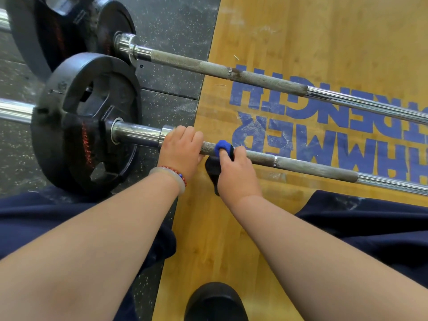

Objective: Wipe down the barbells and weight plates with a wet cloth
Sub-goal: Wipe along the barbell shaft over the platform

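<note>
- The right hand [234, 172] holds the blue cloth [222, 144] wrapped over the knurled shaft of the near barbell [301, 164]. One digit presses on the cloth's top fold, and the other fingers are hidden under the bar.
- A darker part of the cloth hangs below the bar, against the palm side of that hand; how far it wraps round cannot be made out.
- The left hand [181, 148] is curled over the same bar, just left of the right hand, touching the shaft's collar. Its fingertips are out of sight behind the bar (bracelets [171, 174] sit on the wrist).
- The weight plate [85, 126] stands further left of the left hand on the bar's sleeve; the sleeve's outer end is cut off by the picture's left edge.
- Beyond both hands lies a second barbell [208, 66] with dark plates [69, 26], blurred and partly cropped at the top.
- Both bars run off the right edge.
- Right of the right hand the shaft lies bare over the wooden platform [231, 228], whose blue lettering is cut off on the right.
- The platform's edge meets the speckled rubber floor [166, 38] just under the left hand.
- Nearer than the hands, dark trouser legs flank open wood, and a black shoe [215, 302] is clipped by the bottom edge.
</note>
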Action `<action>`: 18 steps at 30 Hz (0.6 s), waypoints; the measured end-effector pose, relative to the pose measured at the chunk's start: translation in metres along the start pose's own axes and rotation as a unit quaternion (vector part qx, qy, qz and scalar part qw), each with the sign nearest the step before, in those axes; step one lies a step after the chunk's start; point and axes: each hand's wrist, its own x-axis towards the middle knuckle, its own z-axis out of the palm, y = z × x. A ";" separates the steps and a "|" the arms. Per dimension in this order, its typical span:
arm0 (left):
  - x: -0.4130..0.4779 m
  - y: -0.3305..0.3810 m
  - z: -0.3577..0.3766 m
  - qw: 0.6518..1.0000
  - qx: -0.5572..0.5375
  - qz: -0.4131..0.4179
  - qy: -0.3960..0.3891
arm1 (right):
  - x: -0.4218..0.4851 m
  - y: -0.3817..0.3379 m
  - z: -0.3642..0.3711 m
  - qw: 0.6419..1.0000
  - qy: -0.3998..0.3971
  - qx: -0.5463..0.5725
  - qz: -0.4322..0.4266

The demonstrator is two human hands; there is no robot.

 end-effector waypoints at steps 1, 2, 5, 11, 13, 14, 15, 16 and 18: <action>-0.002 -0.003 0.002 1.000 0.000 0.006 0.011 | -0.001 0.007 -0.004 1.000 -0.003 -0.011 0.000; -0.004 -0.005 0.005 1.000 0.001 0.018 0.021 | -0.003 0.015 -0.008 1.000 0.008 -0.018 0.013; -0.009 -0.011 0.010 0.998 0.016 0.056 0.035 | -0.011 0.030 -0.012 0.995 0.024 -0.015 0.101; -0.007 -0.011 0.010 0.998 0.004 0.055 0.012 | 0.002 -0.019 0.001 0.998 -0.045 0.026 0.026; -0.007 -0.011 0.009 0.998 0.004 0.058 0.018 | 0.003 -0.011 -0.002 0.999 -0.047 0.019 0.012; -0.006 -0.011 0.009 0.998 0.000 0.058 0.020 | 0.001 -0.002 -0.005 0.999 -0.042 0.011 0.012; -0.006 -0.011 0.009 0.998 -0.004 0.058 0.022 | -0.003 0.010 -0.008 0.999 -0.029 0.004 0.024; -0.005 -0.011 0.010 0.998 -0.006 0.058 0.020 | -0.007 0.021 -0.011 0.999 -0.011 0.003 0.051; -0.005 -0.012 0.011 0.998 -0.001 0.058 0.013 | -0.013 0.032 -0.013 0.993 0.012 0.015 0.119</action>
